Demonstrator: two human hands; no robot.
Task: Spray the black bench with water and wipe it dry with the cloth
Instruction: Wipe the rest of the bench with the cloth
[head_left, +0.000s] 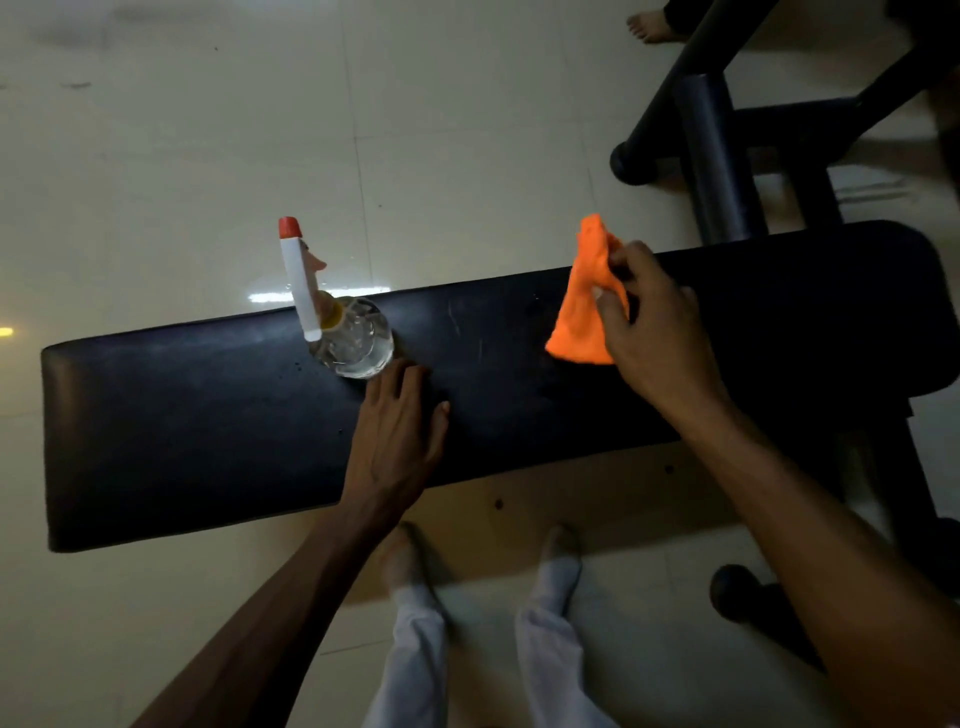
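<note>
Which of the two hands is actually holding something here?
The right hand: its fingers pinch the orange cloth above the black bench. The left hand lies flat beside the spray bottle, gripping nothing.

Black bench (208, 415) partly hidden under both arms; metal frame (727, 135) cut off at the top edge; bare foot (649, 26) cut off there too; feet (405, 561) below blurry

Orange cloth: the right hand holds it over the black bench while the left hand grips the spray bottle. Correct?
Not quite. In the head view the left hand lies flat on the black bench beside the spray bottle, not gripping it. The right hand does hold the orange cloth.
</note>
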